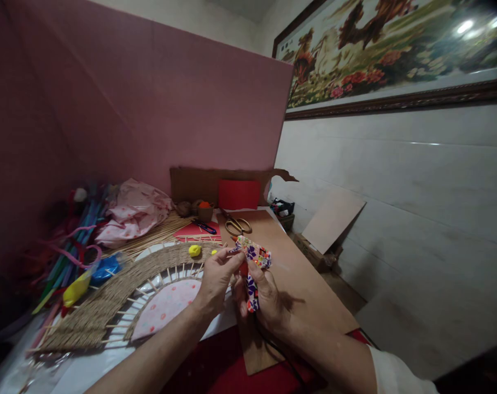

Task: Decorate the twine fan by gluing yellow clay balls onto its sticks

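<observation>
Both hands were close together over the near part of the worktop [219, 327]. The left hand [216, 278] had its fingers pinched on the upper end of a patterned strip [254, 253], white with purple, red and green print. The right hand [267, 301] had its fingers clenched round the lower part of the same strip, thumb pressed against it. A small red-orange piece showed between the two hands; what it was could not be told. The strip was held in the air just above a brown board [297, 273] that lay on the worktop, and its top was bent over to the right.

Left of the hands lay a fan-shaped woven mat [104, 298], with thin sticks radiating from a pink spotted centre. A yellow ball [194, 250] rested on its upper edge. Scissors [238, 225] lay at the far end of the board, well apart from the hands. A red card [239, 194] stood upright behind them. A pink bag [133, 210] and a bundle of coloured straws [74, 241] lay at the far left
</observation>
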A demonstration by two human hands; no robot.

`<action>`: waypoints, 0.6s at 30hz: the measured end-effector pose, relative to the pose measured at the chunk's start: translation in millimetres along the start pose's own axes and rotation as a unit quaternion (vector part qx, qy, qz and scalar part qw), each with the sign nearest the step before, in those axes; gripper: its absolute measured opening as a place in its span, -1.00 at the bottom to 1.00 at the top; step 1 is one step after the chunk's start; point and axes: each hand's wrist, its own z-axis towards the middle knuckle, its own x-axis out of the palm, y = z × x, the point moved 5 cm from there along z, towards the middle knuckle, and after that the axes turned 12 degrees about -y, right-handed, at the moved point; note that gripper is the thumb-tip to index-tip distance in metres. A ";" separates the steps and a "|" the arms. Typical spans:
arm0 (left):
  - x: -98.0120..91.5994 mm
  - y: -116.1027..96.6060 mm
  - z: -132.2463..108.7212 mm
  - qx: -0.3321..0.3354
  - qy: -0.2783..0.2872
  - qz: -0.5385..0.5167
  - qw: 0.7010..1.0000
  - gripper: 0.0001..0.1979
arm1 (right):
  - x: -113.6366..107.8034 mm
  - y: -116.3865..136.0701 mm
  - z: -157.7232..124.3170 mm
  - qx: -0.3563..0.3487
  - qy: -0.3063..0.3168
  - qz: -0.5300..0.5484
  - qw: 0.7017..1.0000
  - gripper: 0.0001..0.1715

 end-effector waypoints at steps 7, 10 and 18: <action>1.2 -3.8 -1.6 -0.006 -0.009 0.008 1.000 -0.76 | 7.9 4.3 -6.2 0.017 0.041 0.010 0.999 -0.42; 2.3 -6.2 -3.0 -0.005 -0.014 0.015 1.000 -0.75 | 10.6 4.9 -9.0 0.021 0.048 0.023 0.998 -0.44; 3.5 -4.0 -3.2 -0.008 0.003 -0.005 1.000 -0.76 | 10.4 8.9 -7.5 0.011 0.025 0.048 0.998 -0.49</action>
